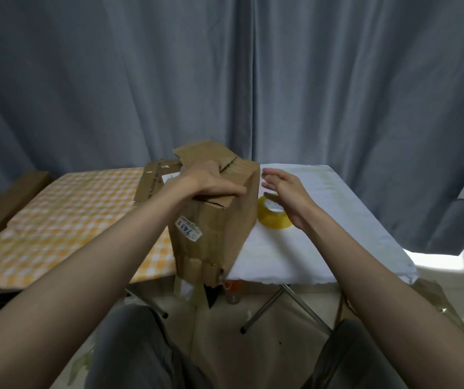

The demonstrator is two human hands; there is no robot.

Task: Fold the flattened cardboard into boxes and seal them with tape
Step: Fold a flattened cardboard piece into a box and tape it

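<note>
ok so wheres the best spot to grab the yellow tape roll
Probably by the outer rim of the tape roll, coming from above on its right: it lies flat on the white cloth with its hole up, the box crowds its left, and the open right hand hovers over it.

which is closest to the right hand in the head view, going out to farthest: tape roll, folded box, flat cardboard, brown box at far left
From the right hand:
1. tape roll, just below it
2. folded box, to its left
3. flat cardboard, behind the box
4. brown box, far left
</note>
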